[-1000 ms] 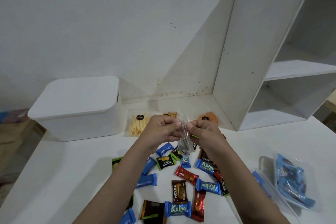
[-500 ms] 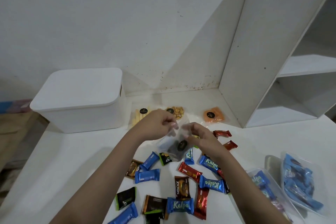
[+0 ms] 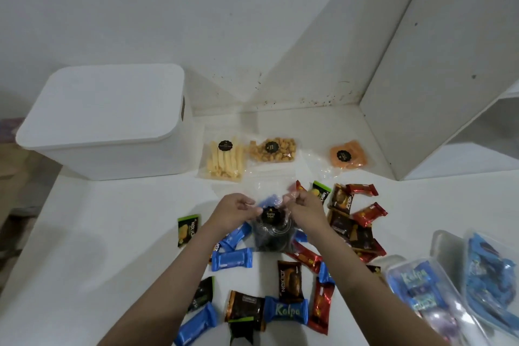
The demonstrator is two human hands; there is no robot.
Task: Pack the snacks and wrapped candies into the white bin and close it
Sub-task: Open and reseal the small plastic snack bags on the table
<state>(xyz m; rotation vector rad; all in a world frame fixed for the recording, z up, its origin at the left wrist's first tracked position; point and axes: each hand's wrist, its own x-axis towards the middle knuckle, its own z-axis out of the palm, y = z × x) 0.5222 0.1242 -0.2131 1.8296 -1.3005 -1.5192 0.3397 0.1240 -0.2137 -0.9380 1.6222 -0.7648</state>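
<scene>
The white bin (image 3: 112, 132) stands at the back left of the table with its lid on. Both hands hold a clear snack bag of dark round pieces (image 3: 271, 229) low over the scattered wrapped candies (image 3: 286, 310). My left hand (image 3: 233, 212) pinches the bag's left top edge and my right hand (image 3: 304, 209) pinches its right top edge. Behind them lie three clear snack bags: yellow sticks (image 3: 224, 161), golden nuts (image 3: 273, 150) and orange chips (image 3: 347, 154).
A white shelf unit (image 3: 438, 70) stands at the back right against the wall. Two clear plastic containers (image 3: 449, 298) with blue wrapped candies sit at the front right. Bare table (image 3: 98, 233) lies to the left of the candies.
Both hands have lowered the clear bag from upright in the air down onto the candy pile, so its dark contents and black label now face up.
</scene>
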